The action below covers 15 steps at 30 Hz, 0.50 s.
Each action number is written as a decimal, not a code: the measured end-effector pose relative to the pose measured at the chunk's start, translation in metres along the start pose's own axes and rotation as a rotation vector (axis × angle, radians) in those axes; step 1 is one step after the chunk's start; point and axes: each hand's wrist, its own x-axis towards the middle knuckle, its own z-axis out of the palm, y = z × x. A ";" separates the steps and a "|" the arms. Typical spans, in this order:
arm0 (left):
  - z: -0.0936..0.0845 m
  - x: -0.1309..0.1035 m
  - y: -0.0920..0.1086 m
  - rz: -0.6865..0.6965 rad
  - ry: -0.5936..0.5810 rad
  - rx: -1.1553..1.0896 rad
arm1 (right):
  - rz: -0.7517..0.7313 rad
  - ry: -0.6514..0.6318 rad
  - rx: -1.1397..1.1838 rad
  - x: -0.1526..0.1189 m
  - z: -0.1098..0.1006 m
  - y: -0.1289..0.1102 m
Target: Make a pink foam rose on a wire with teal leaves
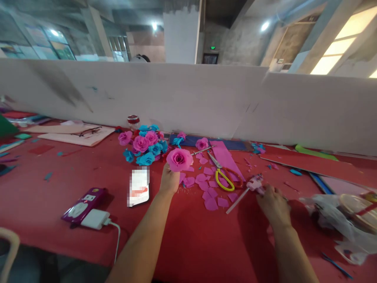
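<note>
A pink paper rose (179, 159) stands up out of my left hand (170, 180), whose closed fingers are partly hidden behind the bloom. My right hand (274, 204) is low over the red table, its fingertips at a small pink and white glue gun-like object (255, 183); a pale stick (237, 201) reaches from that object toward the lower left. Between the hands lie loose pink paper petals (211, 203) and scissors (224, 179) with one yellow and one red handle. Whether the right fingers grip the object is unclear.
Blue and pink paper flowers (147, 145) cluster behind a phone (139, 186). A purple power strip (85, 206) with a white charger sits at left. At right are a plastic bag (332, 220) and red sheets (312, 163). A white partition (176, 98) borders the table's back.
</note>
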 end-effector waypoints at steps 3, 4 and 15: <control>-0.008 0.008 -0.001 0.109 -0.073 0.008 | -0.028 0.035 -0.011 -0.001 0.002 0.002; -0.011 0.010 -0.001 0.101 -0.097 0.019 | -0.031 0.043 -0.010 0.000 0.002 0.003; -0.030 0.012 -0.013 0.035 -0.103 0.086 | 0.000 -0.005 0.041 0.001 -0.003 0.004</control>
